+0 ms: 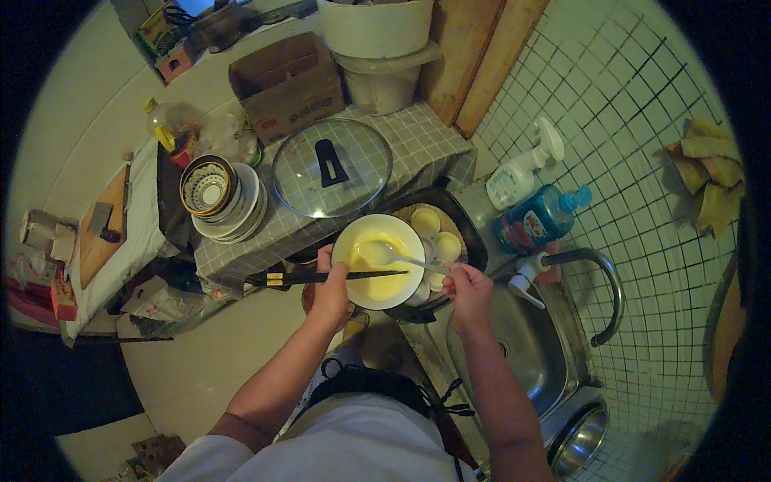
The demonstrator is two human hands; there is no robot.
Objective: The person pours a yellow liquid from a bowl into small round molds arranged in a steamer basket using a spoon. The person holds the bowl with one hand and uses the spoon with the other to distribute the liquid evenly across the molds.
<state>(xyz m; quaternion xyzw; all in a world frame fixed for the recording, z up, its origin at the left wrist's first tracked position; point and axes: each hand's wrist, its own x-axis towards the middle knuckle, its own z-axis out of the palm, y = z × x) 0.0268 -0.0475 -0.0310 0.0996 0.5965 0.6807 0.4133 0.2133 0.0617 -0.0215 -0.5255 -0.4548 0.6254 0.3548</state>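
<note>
A white bowl (378, 224) of yellow liquid is held at its left rim by my left hand (333, 292). That hand also grips black chopsticks (301, 278), whose thin ends reach across the bowl. My right hand (471, 288) holds the handle of a metal spoon (378, 253), its head over the liquid inside the bowl. Behind and to the right of the bowl is a black pan (476, 226) holding several small round cups (447, 246) with pale yellow contents. Part of the pan and some of the cups are hidden by the bowl and my right hand.
A glass lid (332, 169) lies on the checked cloth (415, 141), beside stacked plates and bowls (211, 190) and a cardboard box (289, 90). To the right are a spray bottle (512, 182), a blue detergent bottle (536, 220), a faucet (608, 271) and a metal sink (530, 361).
</note>
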